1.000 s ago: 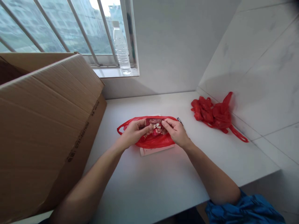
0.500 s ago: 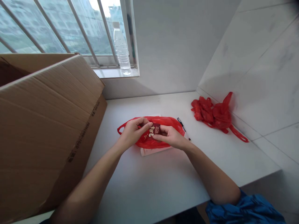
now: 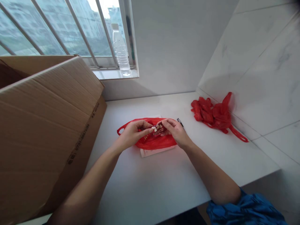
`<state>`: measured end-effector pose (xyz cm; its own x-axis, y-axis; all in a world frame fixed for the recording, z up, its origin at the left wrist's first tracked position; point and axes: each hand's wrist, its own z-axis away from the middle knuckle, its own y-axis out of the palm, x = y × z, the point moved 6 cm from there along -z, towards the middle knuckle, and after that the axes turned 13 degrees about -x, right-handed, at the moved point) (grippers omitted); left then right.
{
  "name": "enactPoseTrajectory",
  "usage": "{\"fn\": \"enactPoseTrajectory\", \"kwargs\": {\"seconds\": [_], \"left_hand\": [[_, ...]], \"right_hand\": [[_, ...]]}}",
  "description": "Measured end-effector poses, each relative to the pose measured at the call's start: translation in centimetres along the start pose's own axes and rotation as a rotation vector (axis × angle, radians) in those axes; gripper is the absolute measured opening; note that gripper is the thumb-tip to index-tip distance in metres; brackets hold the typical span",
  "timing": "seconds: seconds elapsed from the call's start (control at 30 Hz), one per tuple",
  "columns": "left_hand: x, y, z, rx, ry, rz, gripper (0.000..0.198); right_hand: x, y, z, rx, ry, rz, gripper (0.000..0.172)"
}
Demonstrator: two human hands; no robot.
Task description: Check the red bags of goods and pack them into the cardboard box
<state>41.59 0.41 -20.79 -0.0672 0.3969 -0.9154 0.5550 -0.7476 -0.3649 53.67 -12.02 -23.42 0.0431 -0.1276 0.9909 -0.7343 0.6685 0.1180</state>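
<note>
A small dark red packet [image 3: 158, 129] with pale printed characters is held between both hands. My left hand [image 3: 133, 134] pinches its left end between thumb and fingers. At its right end, my right hand [image 3: 176, 132] grips it, thumb and forefinger near the upper corner. Beneath the hands lies a red plastic bag [image 3: 154, 144], spread flat with a loop handle at its left. Part of a pale printed sheet or booklet [image 3: 150, 153] sticks out under the bag.
A large cardboard box [image 3: 47, 125] stands at the left. A black pen [image 3: 180, 122] lies right of the bag, partly hidden. Crumpled red bags [image 3: 212, 114] rest on the white table [image 3: 145, 190] against the tiled wall. A clear bottle [image 3: 122, 54] stands on the windowsill.
The packet has been tilted, its right end raised. My right hand has moved up, its thumb shifting from the packet's lower edge to near the upper corner. The view has shifted slightly.
</note>
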Motion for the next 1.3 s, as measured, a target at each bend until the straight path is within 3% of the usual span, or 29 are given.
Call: {"fn": "enactPoseTrajectory", "kwargs": {"seconds": [0.1, 0.3, 0.67, 1.17, 1.23, 1.3], "left_hand": [[-0.3, 0.2, 0.1, 0.030, 0.002, -0.016, 0.031], [-0.4, -0.1, -0.2, -0.037, 0.002, -0.035, 0.028], [-0.2, -0.4, -0.1, -0.053, 0.028, 0.011, 0.028], [-0.7, 0.2, 0.1, 0.003, 0.018, 0.059, 0.027], [-0.3, 0.1, -0.1, 0.000, 0.030, -0.014, 0.031], [0.2, -0.3, -0.3, -0.054, 0.077, -0.204, 0.032]], "right_hand": [[0.3, -0.3, 0.0, -0.010, -0.038, 0.051, 0.034], [0.4, -0.6, -0.2, -0.095, -0.130, 0.106, 0.031], [-0.1, -0.3, -0.1, -0.071, -0.171, 0.095, 0.027], [-0.5, 1.3, 0.5, 0.098, -0.026, -0.082, 0.023], [-0.2, 0.7, 0.2, 0.054, -0.095, 0.009, 0.023], [0.5, -0.6, -0.1, -0.077, -0.232, 0.200, 0.022]]}}
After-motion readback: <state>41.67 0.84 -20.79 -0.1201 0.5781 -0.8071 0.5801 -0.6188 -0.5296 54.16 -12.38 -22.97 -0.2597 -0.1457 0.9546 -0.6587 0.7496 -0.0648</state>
